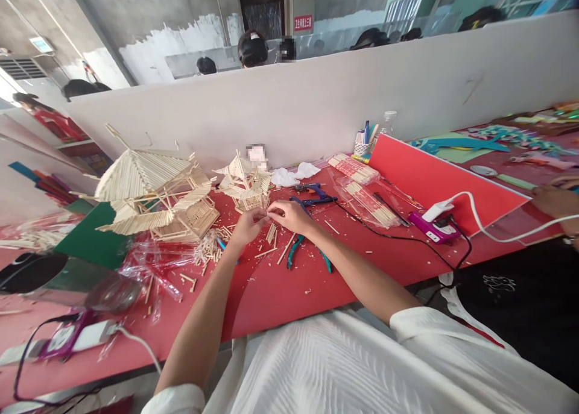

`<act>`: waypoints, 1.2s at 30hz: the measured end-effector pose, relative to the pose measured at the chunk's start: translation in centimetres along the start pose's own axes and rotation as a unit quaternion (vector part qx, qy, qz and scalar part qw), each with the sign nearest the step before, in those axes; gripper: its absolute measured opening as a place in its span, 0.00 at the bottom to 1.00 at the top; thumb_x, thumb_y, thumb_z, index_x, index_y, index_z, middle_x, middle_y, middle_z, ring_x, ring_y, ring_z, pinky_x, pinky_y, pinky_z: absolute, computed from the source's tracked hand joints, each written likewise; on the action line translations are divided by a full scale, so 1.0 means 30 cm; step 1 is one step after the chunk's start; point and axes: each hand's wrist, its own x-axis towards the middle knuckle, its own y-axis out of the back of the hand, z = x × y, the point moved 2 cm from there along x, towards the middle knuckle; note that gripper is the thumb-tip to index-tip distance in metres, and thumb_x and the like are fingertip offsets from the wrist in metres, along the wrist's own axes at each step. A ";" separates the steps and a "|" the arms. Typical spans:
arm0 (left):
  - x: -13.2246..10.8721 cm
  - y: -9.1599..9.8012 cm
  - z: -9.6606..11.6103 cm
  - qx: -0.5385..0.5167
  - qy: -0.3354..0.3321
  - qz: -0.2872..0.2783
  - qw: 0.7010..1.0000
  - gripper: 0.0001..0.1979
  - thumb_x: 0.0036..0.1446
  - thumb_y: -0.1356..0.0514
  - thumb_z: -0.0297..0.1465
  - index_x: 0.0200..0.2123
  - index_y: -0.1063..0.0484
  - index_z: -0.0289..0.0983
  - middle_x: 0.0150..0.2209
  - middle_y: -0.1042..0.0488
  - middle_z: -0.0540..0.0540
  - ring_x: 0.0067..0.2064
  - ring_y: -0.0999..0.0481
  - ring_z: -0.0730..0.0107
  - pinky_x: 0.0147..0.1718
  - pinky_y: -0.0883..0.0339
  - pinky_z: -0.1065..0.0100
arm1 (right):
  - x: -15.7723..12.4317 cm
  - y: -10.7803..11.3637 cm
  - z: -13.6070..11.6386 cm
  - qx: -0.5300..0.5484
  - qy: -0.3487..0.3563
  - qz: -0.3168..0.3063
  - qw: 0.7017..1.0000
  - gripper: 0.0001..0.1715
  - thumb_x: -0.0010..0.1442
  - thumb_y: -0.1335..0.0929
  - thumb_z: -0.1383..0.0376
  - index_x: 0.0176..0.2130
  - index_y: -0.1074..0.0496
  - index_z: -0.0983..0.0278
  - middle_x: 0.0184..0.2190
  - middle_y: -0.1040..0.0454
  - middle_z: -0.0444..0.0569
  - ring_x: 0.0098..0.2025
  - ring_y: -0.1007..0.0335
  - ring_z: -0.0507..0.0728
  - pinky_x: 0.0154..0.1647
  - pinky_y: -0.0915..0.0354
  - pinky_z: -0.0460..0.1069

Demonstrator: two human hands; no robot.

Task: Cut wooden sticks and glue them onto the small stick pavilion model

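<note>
My left hand [249, 226] and my right hand [290, 216] meet fingertip to fingertip over the red table, both pinched. Whatever lies between the fingers is too small to make out. Just behind them stands a small pavilion model [249, 188] built of thin wooden sticks. A larger stick pavilion [151, 188] with a ribbed roof is to the left. Cut stick pieces [271, 234] lie scattered under my hands. Near my right wrist are green-handled pliers [295, 251], partly hidden by my forearm, and a dark blue glue gun [314, 194] with a black cord.
Packs of wooden sticks [368, 200] lie right of centre, before a leaning red board [434, 179]. Purple power strips [432, 226] with cords sit at right and lower left. A clear plastic jar [85, 284] lies at left. Another person's hand [558, 198] is at far right.
</note>
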 end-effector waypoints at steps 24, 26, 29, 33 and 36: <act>0.011 0.007 -0.050 0.010 0.021 -0.010 1.000 0.11 0.52 0.37 0.38 0.35 0.29 0.37 0.32 0.22 0.46 0.36 0.23 0.64 0.38 0.32 0.65 | 0.018 0.033 0.078 0.086 -0.082 -0.016 0.993 0.09 0.64 0.32 0.62 0.36 0.24 0.64 0.32 0.19 0.48 0.35 0.23 0.55 0.37 0.32 0.47; 0.012 0.012 -0.063 0.023 0.027 -0.004 0.999 0.10 0.53 0.38 0.38 0.34 0.29 0.38 0.32 0.22 0.46 0.36 0.23 0.64 0.39 0.32 0.64 | 0.016 0.081 0.111 0.011 -0.099 0.011 0.995 0.08 0.64 0.32 0.64 0.37 0.24 0.63 0.34 0.19 0.49 0.36 0.23 0.56 0.39 0.32 0.48; 0.012 0.023 -0.080 0.048 0.029 -0.002 0.998 0.08 0.54 0.39 0.37 0.33 0.30 0.38 0.31 0.23 0.47 0.36 0.24 0.65 0.40 0.32 0.64 | 0.003 0.160 0.161 -0.121 -0.140 0.047 0.982 0.06 0.63 0.32 0.67 0.39 0.23 0.62 0.36 0.18 0.49 0.37 0.23 0.58 0.40 0.33 0.49; 0.010 0.036 -0.103 0.098 0.026 0.015 0.995 0.07 0.55 0.41 0.36 0.32 0.31 0.38 0.31 0.24 0.48 0.34 0.26 0.66 0.38 0.33 0.65 | -0.016 0.243 0.207 -0.188 -0.176 0.072 0.964 0.09 0.62 0.33 0.69 0.41 0.22 0.62 0.37 0.18 0.51 0.39 0.24 0.60 0.41 0.34 0.50; 0.007 0.039 -0.112 0.136 0.024 0.025 0.990 0.07 0.57 0.42 0.36 0.33 0.31 0.39 0.30 0.25 0.49 0.33 0.27 0.66 0.37 0.34 0.65 | -0.018 0.270 0.207 -0.160 -0.158 0.048 0.973 0.08 0.62 0.32 0.69 0.39 0.21 0.62 0.36 0.19 0.50 0.38 0.24 0.59 0.40 0.34 0.49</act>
